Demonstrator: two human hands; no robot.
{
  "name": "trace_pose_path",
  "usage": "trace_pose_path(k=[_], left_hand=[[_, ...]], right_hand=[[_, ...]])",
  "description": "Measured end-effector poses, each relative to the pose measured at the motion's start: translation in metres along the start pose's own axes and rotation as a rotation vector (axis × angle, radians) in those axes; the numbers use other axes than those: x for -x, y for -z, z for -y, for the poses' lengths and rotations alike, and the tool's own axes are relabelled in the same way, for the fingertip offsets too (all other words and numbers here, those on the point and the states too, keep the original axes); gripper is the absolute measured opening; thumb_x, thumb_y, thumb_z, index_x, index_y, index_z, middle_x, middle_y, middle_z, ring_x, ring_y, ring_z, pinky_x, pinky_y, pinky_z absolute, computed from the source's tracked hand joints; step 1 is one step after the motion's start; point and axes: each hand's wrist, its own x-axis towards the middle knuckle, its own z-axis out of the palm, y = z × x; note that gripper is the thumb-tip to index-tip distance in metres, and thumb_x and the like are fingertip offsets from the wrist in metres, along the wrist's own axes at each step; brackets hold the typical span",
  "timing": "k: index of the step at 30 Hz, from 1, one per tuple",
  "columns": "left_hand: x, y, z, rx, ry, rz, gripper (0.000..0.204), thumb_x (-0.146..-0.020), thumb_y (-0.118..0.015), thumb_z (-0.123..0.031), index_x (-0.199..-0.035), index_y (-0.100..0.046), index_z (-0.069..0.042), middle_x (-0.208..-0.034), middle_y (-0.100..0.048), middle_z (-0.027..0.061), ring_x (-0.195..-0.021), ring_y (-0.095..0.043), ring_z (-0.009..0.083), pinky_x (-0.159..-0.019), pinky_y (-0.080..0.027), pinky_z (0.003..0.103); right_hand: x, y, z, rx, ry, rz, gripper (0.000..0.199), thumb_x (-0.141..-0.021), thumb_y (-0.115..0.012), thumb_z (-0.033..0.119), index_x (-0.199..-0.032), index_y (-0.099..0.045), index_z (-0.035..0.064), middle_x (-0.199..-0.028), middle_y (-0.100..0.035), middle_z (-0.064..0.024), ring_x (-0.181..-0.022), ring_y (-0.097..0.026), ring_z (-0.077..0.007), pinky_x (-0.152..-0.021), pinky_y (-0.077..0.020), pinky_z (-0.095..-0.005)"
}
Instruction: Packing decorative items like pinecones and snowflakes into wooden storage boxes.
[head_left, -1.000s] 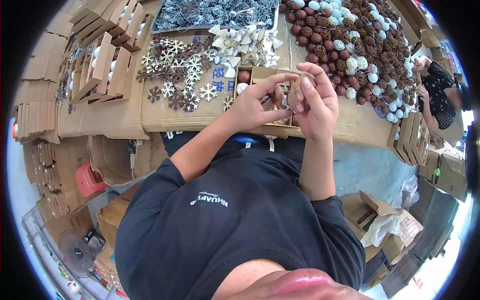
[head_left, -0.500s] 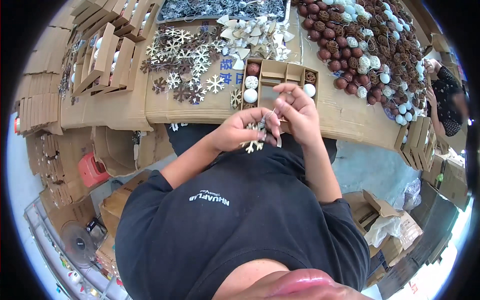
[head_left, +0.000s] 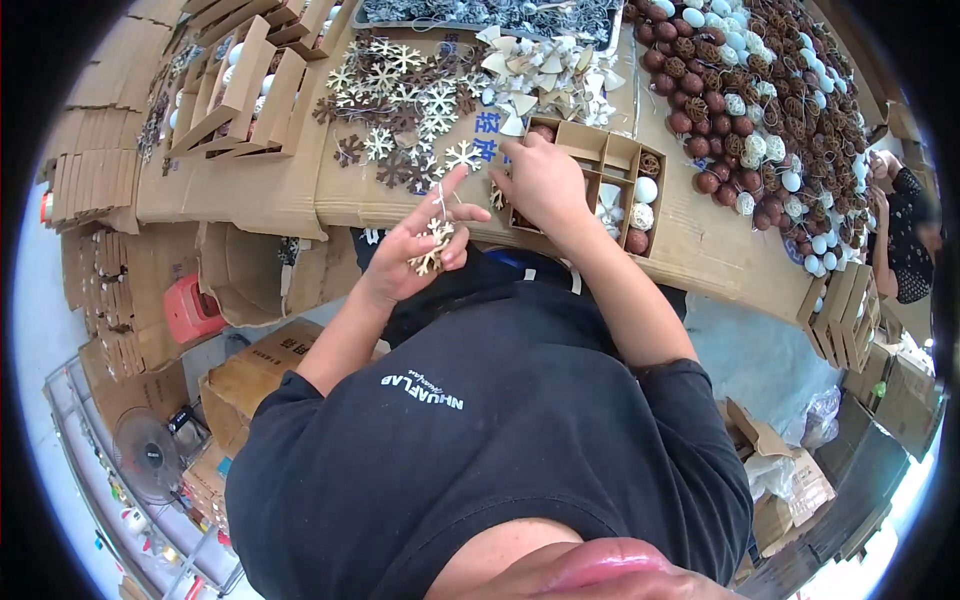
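well apart at a cardboard-covered table (head_left: 720, 255), two bare hands are at work. the left hand (head_left: 393, 265), just in front of the table's edge, curls its lower fingers around a pale snowflake ornament (head_left: 428, 250), whose thin cord (head_left: 441, 197) rises toward the outstretched index finger. the right hand (head_left: 548, 185) reaches over the left end of a divided cardboard box (head_left: 620, 152), fingertips near a second snowflake (head_left: 497, 190); whether they pinch anything cannot be told. the held ornament looks thin, flat and probably wooden, so likely light and stiff, with a matt face that should not slip. its slender branched arms seem the likeliest part to snap; the centre looks the safer hold, thumb and finger flat on its faces, with the cord clear of the points.
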Motion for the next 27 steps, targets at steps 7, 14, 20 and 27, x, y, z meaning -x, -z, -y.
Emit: trace_pose_path(k=[7, 14, 20, 27], left_hand=[[-0.008, 0.006, -0.006, -0.361, -0.132, -0.057, 0.086, -0.081, -0.054, 0.0, -0.162, -0.023, -0.009, -0.124, -0.06, 0.0174, -0.096, -0.054, 0.0186, -0.089, -0.046, 0.035], [-0.065, 0.011, 0.018, -0.819, -0.258, -0.265, 0.071, -0.099, -0.063, -0.015, -0.16, -0.026, -0.009, -0.106, -0.06, 0.0024, -0.089, -0.053, 0.0087, -0.087, -0.046, 0.026], [-0.091, -0.02, 0.03, -0.594, -0.154, -0.044, 0.076, -0.091, -0.074, -0.011, -0.157, -0.036, -0.009, -0.124, -0.06, 0.0031, -0.107, -0.056, 0.0103, -0.092, -0.049, 0.026], [-0.091, -0.026, 0.03, -1.112, -0.185, -0.012, 0.067, -0.09, -0.07, -0.007, -0.151, -0.042, -0.003, -0.15, -0.05, 0.0114, -0.14, -0.044, 0.0206, -0.116, -0.033, 0.036]], right_hand=[[0.002, 0.018, -0.001, -0.495, -0.09, 0.087, 0.017, -0.086, -0.072, 0.022, -0.093, -0.077, 0.0067, -0.086, -0.064, -0.0107, -0.079, -0.065, -0.0254, -0.072, -0.0512, -0.0366], [0.035, 0.041, -0.012, -1.674, -0.152, 0.125, 0.016, -0.103, -0.056, 0.015, -0.099, -0.062, 0.0007, -0.067, -0.046, 0.0072, -0.056, -0.034, -0.0034, -0.053, -0.0276, -0.0206], [0.047, 0.06, -0.021, -1.742, -0.24, -0.018, 0.02, -0.103, -0.059, 0.018, -0.108, -0.071, 0.0024, -0.069, -0.053, 0.0093, -0.054, -0.035, 0.0006, -0.049, -0.0258, -0.0187], [0.071, 0.048, -0.036, -1.157, -0.307, -0.117, 0.019, -0.093, -0.073, 0.014, -0.102, -0.072, -0.0027, -0.077, -0.063, 0.0061, -0.071, -0.051, -0.0003, -0.06, -0.0409, -0.0195]])
